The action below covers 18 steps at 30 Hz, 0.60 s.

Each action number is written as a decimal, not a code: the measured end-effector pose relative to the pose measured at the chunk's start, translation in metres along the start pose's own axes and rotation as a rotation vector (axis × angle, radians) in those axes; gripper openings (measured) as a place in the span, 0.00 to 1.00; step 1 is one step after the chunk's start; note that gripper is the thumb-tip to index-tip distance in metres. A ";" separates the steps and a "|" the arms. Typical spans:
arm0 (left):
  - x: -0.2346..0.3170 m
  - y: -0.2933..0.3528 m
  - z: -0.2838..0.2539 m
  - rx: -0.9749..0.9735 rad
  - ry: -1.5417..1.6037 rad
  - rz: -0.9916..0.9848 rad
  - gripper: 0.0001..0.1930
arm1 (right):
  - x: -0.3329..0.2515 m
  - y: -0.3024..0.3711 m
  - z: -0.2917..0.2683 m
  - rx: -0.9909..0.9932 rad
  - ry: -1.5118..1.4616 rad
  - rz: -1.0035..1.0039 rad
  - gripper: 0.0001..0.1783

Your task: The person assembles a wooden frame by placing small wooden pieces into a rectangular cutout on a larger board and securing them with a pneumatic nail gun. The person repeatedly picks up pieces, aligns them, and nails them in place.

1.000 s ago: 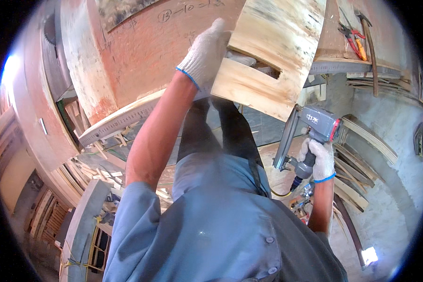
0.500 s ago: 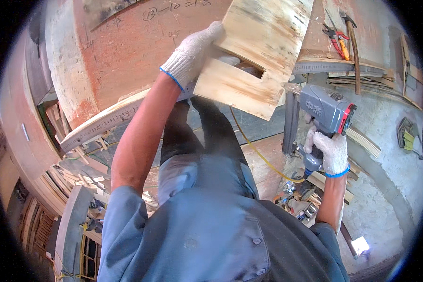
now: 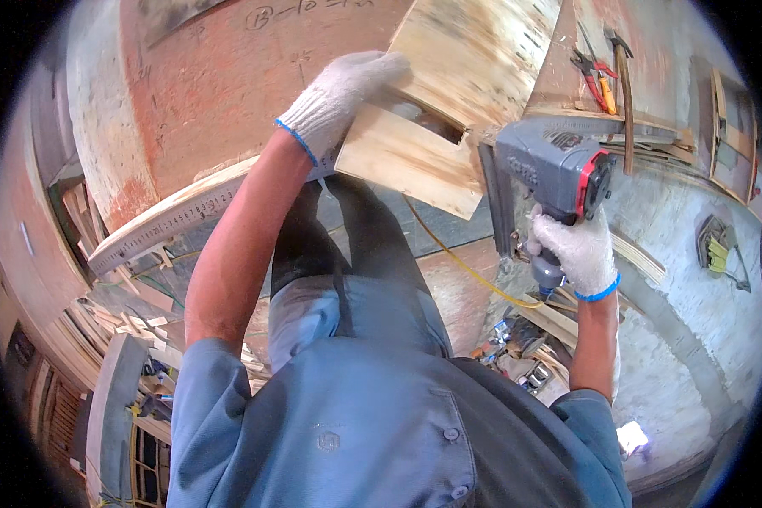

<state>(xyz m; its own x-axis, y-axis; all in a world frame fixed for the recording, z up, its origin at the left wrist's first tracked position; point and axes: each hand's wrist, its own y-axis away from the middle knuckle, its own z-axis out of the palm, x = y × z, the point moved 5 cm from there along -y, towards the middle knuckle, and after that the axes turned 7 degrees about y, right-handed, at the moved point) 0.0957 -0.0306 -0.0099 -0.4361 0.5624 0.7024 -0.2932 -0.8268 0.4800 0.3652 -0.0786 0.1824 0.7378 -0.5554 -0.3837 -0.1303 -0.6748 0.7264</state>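
Observation:
In a white knit glove, my left hand [image 3: 344, 93] grips a pale plywood piece [image 3: 411, 161] by its left side, with the fingers partly hidden by the wood. A rectangular slot is cut in the piece, and dark streaks mark its upper part. My gloved right hand [image 3: 577, 250] is wrapped around the handle of a grey pneumatic nail gun [image 3: 550, 165] with a red-edged end cap. The gun's nose points left, at or very close to the plywood's right edge; I cannot tell whether they touch. A yellow air hose [image 3: 474, 284] runs below the gun.
The worn reddish workbench [image 3: 229, 102] has a ruler strip [image 3: 173, 222] along its front edge. Red-handled pliers [image 3: 590, 76] and a hammer [image 3: 625, 102] lie at the far right. Wood offcuts [image 3: 135, 326] are piled at the lower left. Metal parts and scraps [image 3: 521, 360] litter the floor.
The nail gun in my right hand has moved left and up, toward the plywood's right edge. My left hand still holds the plywood; the whole view has shifted slightly.

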 end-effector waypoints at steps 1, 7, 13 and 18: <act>0.002 0.000 0.000 -0.005 -0.038 0.006 0.21 | -0.003 0.000 0.002 -0.006 0.066 -0.038 0.16; -0.001 -0.001 -0.001 0.001 0.016 -0.041 0.21 | -0.040 0.003 0.023 -0.031 0.765 -0.464 0.26; -0.005 -0.002 -0.002 0.031 0.026 -0.059 0.21 | -0.051 -0.005 0.029 0.051 1.116 -0.738 0.33; -0.003 -0.001 -0.002 0.024 0.025 -0.050 0.20 | -0.053 -0.003 0.031 0.040 1.170 -0.717 0.33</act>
<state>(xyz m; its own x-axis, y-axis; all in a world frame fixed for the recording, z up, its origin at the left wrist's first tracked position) 0.0952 -0.0317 -0.0133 -0.4424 0.6022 0.6645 -0.2944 -0.7974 0.5267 0.3055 -0.0620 0.1827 0.7715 0.6343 0.0499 0.5088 -0.6621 0.5502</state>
